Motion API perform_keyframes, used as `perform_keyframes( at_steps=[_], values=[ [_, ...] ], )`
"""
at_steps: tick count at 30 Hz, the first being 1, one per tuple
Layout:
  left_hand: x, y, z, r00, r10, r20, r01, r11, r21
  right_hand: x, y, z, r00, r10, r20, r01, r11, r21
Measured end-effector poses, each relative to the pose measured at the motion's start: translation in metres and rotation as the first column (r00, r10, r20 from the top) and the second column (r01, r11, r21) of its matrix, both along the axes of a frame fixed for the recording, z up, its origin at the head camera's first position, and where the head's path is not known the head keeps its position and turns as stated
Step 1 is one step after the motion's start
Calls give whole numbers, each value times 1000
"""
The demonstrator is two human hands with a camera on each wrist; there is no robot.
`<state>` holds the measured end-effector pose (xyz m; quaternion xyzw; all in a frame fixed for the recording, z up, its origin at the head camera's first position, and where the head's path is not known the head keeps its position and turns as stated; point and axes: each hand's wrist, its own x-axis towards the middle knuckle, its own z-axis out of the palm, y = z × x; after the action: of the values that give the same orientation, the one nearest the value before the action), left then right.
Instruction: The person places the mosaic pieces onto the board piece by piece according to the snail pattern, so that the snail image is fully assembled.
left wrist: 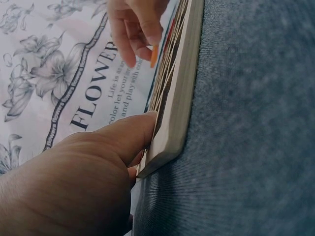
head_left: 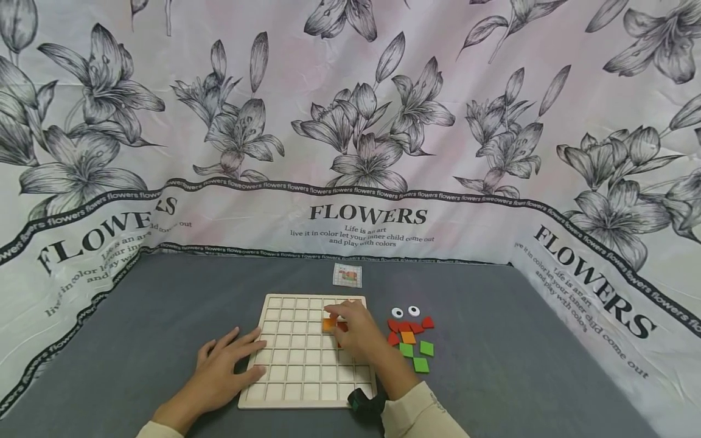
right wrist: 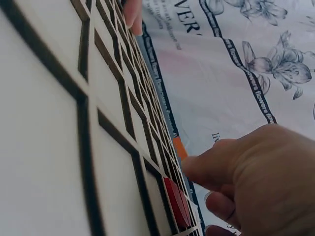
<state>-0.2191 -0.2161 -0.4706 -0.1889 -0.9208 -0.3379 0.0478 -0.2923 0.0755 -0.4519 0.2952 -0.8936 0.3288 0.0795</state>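
Note:
A pale wooden grid board [head_left: 289, 357] lies flat on the grey cloth. My left hand [head_left: 223, 368] rests at its left edge with fingers spread; in the left wrist view the thumb [left wrist: 133, 129] presses on the rim. Over the board's upper right cells, my right hand [head_left: 357, 331] pinches a small orange tile [head_left: 328, 325] between thumb and fingers. The left wrist view shows that orange tile [left wrist: 154, 56] upright, just off the grid. Red pieces [right wrist: 177, 204] sit in cells beneath the right hand, which partly hides them from above.
Right of the board lie several red pieces [head_left: 406, 326], an orange square [head_left: 408, 337], three green tiles [head_left: 420, 365] and two white eye discs [head_left: 414, 311]. Behind the board is a small picture card [head_left: 347, 275]. A flowered curtain [head_left: 361, 226] borders the grey surface [head_left: 493, 365].

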Motion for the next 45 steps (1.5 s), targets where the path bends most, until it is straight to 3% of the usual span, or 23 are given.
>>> perform_keyframes(
  at_steps=[7, 17, 22, 30, 37, 45],
  values=[
    [0, 0, 1, 1000, 10, 11, -9, 1000, -8, 0, 1, -7, 998, 3, -61, -4, 1000, -19],
    [0, -1, 3, 1000, 9, 15, -9, 1000, -24, 1, -1, -7, 1000, -8, -24, 7, 1000, -30],
    [2, -1, 4, 1000, 2, 25, -1, 1000, -21, 3, 2, -4, 999, -27, -37, 23, 996, -88],
    [2, 2, 5, 999, -3, 35, 3, 1000, -11, 10, 17, 23, 999, -20, 41, 30, 963, -268],
    [0, 1, 1, 1000, 2, 22, -2, 1000, -9, 16, 48, 50, 999, -26, -27, 19, 972, -236],
    [2, 1, 2, 1000, 0, 16, 0, 1000, 3, 22, 85, 58, 997, -54, -56, 42, 979, -201]
  ],
)
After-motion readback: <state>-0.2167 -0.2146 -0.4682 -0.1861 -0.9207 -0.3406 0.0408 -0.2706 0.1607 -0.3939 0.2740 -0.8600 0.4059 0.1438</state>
